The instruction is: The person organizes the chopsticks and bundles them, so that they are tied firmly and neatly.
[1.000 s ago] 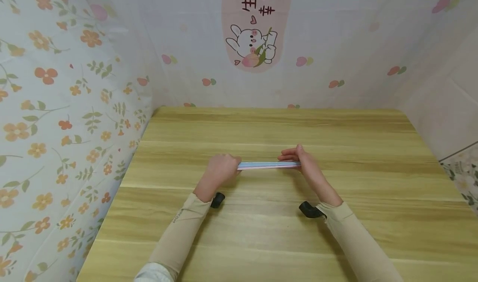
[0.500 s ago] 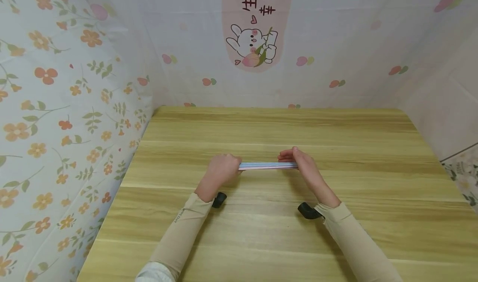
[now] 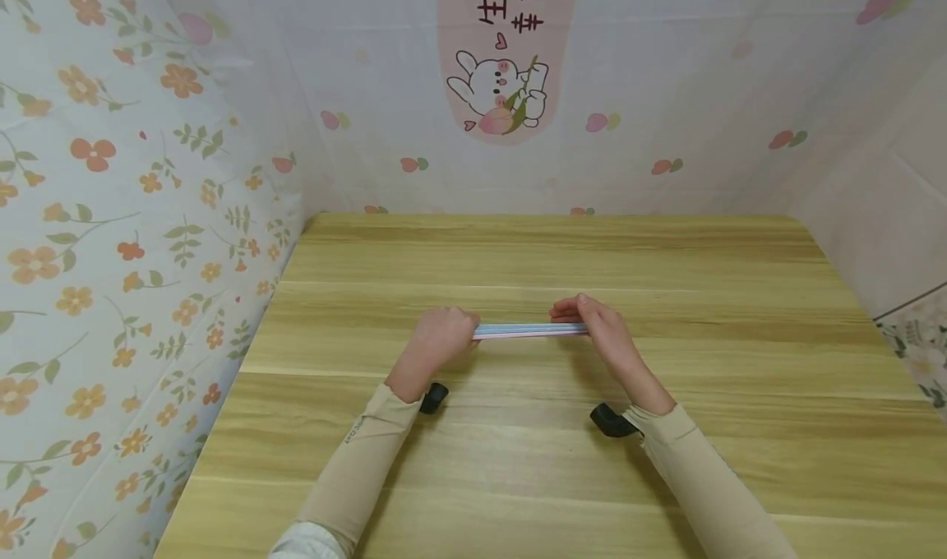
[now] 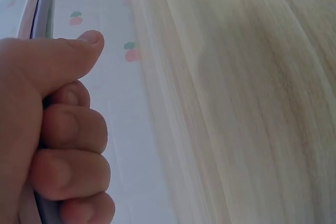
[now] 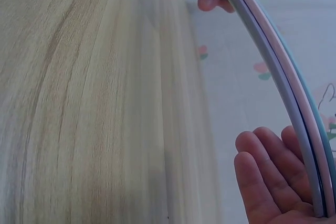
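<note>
A stack of several thin flat pieces (image 3: 528,330) with blue, purple and pink edges spans the gap between both hands, above the table. From the right wrist view, their long narrow edges (image 5: 281,66) show grey-purple, pink and teal, lying close together; what kind of thing they are cannot be told. My left hand (image 3: 441,337) grips the left end, fingers curled round it and thumb (image 4: 79,51) lying across. At the other end my right hand (image 3: 607,337) lies palm against the stack, its fingers (image 5: 262,182) fairly straight and not wrapped round it.
The wood-grain table (image 3: 518,477) lies below both hands. A white curtain with a rabbit print (image 3: 503,90) hangs behind it, and a floral curtain (image 3: 96,214) lines the left side. Black wrist mounts (image 3: 612,421) stick out below the forearms.
My right hand has shifted slightly left and its thumb has come down a little. The left hand and the stack stay almost where they were.
</note>
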Demonstrator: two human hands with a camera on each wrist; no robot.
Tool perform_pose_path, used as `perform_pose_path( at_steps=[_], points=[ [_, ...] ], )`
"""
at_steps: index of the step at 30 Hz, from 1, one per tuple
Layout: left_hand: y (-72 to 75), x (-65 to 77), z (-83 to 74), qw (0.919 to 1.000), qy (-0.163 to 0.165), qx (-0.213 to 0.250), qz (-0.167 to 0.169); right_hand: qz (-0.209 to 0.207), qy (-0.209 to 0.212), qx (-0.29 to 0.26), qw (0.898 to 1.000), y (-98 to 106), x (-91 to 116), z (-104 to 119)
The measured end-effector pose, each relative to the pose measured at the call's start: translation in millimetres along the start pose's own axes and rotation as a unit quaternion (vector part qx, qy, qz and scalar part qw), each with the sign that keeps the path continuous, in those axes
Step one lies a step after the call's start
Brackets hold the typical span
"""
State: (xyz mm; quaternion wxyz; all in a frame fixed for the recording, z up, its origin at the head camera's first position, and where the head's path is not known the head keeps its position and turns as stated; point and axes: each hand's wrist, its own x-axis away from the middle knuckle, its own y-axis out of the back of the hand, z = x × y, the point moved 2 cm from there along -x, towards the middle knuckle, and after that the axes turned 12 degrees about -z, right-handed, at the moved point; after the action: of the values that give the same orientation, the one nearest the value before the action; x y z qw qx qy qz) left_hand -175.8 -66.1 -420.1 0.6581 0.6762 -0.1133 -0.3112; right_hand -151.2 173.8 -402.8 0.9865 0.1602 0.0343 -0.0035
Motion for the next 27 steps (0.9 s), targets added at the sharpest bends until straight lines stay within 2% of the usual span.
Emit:
perform_pose_path(
  at_steps=[5,11,18,27],
  points=[
    [0.6,0.9,0.1,0.9999,-0.001,0.009,-0.011,-0.003,0.003,-0.008,1.000,0.6,-3.7,-12.0],
    [0.6,1.7,0.6,0.9999,-0.008,0.007,-0.007,-0.003,0.015,0.005,1.000,0.3,-8.9,-28.5],
    [0.9,2.2,0.3,0.9998,-0.018,0.005,-0.008,0.007,0.018,0.036,0.999,3.4,-10.1,-31.1],
    [-1.9,4.5,0.0,0.9998,-0.016,0.006,0.010,0.002,0.014,0.090,0.996,16.7,-6.9,-34.6]
  ],
)
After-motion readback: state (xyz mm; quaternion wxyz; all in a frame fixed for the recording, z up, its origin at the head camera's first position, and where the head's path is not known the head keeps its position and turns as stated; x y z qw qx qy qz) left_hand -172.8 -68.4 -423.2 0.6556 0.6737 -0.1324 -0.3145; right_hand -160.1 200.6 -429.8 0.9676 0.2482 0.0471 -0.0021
